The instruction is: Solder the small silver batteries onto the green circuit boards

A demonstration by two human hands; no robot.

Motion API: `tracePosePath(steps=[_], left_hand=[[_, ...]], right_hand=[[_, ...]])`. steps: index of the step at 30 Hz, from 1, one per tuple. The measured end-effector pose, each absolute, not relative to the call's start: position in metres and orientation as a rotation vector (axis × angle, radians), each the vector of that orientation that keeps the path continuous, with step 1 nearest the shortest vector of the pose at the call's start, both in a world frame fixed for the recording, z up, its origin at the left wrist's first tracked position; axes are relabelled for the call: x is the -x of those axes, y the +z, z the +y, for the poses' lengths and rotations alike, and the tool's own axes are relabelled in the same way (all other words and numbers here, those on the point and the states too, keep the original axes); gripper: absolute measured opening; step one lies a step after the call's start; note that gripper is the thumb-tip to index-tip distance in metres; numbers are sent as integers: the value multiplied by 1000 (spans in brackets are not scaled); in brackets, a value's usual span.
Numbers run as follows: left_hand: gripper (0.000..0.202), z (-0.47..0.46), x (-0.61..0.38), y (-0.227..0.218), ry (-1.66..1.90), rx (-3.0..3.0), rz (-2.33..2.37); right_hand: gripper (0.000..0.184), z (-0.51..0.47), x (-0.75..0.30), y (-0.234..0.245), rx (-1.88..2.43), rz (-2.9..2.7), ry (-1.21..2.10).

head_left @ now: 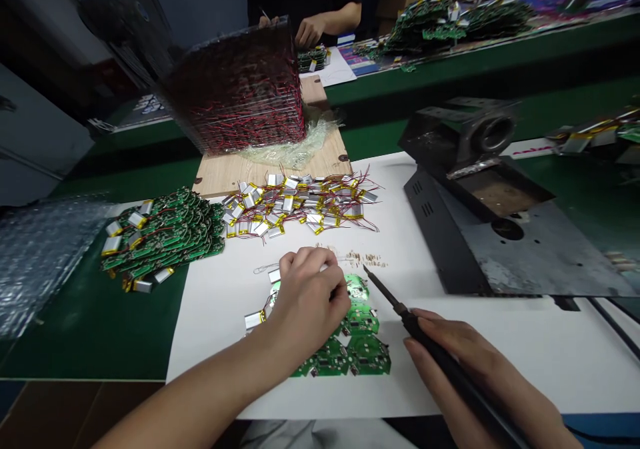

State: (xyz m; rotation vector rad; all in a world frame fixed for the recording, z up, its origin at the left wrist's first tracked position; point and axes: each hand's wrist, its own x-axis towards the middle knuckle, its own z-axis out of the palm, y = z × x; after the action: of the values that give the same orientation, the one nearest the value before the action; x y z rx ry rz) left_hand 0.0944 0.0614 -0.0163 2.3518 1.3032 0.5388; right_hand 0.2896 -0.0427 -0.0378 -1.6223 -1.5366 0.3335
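My right hand [465,362] grips a black soldering iron [435,349], its tip pointing up and left beside the board panel. Over the green circuit board panel [367,352] is my left hand [313,289], fingers curled and pressed together; whatever they pinch is hidden beneath them. Silver battery cells with yellow tape, such as one battery [254,319], lie at the panel's left edge. Beyond my left hand, a heap of batteries [300,202] with thin red and dark wires is spread on the white sheet [210,329]. Brown scorch marks [367,259] dot the sheet near the iron's tip.
Stacked boards with batteries [170,232] stand at left, beside bubble wrap [50,256]. A wooden board [225,172] carries a wrapped block of red-wired parts [250,96]. A metal soldering stand [480,189] is at right. Across the bench, another person's hand [310,30] works near more boards [425,26].
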Motion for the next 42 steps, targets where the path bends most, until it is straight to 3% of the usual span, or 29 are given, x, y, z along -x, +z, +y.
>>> tracePosePath(steps=[6,17,25,29,42], left_hand=[[16,61,-92,-16,536,-2371,1287],[16,62,-87,-12,448,-2277,1235],[13,66,-82,-16,586,-2309,1206],[22,67,-82,-10,488,-2385,1159],[27,70,-88,-6,269,-2650,1177]], right_hand=[[19,-49,-285,-37,1578,-1510,429],[43,-50,-277,-41,1677,-1362,375],[28,-48,-297,-42,1561,-1485,541],[26,-48,-291,-35,1551,-1498,571],[24,-50,-294,-48,1571,-1712,399]])
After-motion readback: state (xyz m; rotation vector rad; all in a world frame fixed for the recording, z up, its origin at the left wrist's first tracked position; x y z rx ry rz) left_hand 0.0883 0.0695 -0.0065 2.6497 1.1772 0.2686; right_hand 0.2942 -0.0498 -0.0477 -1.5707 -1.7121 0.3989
